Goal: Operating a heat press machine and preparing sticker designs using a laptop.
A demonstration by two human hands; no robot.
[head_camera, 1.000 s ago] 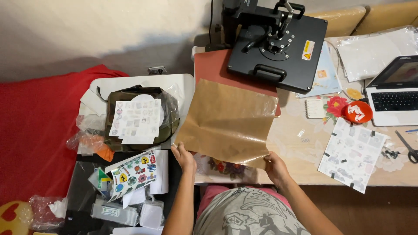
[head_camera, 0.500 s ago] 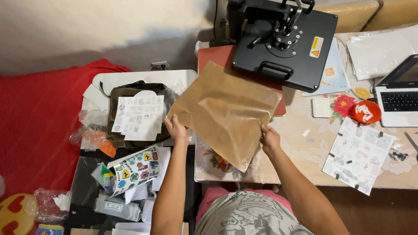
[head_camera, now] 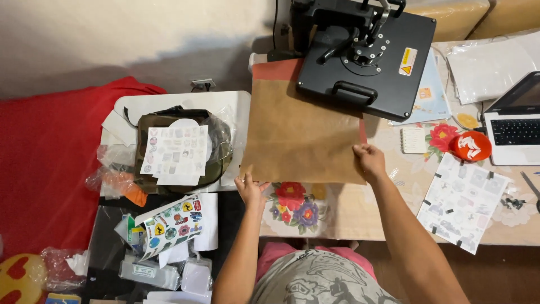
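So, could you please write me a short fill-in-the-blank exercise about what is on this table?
1. Both hands, left hand and right hand, hold a sheet of ____ paper.
2. The paper's far edge lies under the black ____ press.
3. At the table's right edge sits an open ____.
4. The tablecloth shows printed ____.

Missing words: brown; heat; laptop; flowers

A plain tan-brown paper sheet (head_camera: 304, 135) is lying over a red pad (head_camera: 275, 70) by the desk's far edge. The heat press (head_camera: 365, 56) is showing matte black with a yellow warning label. Red and purple flowers are patterning the beige desk cover (head_camera: 298, 211) near the front edge. Multicoloured stickers are dotting a white sheet (head_camera: 171, 222).
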